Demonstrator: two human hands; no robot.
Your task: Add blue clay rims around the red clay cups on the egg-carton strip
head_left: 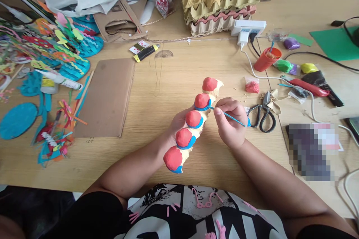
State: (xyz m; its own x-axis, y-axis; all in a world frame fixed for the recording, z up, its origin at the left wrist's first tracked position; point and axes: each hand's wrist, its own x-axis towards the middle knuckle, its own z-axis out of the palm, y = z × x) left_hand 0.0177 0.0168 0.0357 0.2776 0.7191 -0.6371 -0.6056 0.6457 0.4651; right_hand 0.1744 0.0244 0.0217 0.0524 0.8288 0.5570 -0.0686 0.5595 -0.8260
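We grip the cardboard egg-carton strip with five red-painted bumps [193,123] in our left hand [179,121] at table centre, right-hand fingers [224,110] pinching a thin blue paintbrush [228,117] at three o'clock; four bumps are blue-rimmed, the twelve o'clock one bare.

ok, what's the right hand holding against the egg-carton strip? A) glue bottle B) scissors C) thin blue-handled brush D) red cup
C: the right hand pinches a thin blue brush, its tip at the blue band on the egg-carton strip held by the left hand; the scissors lie on the table.
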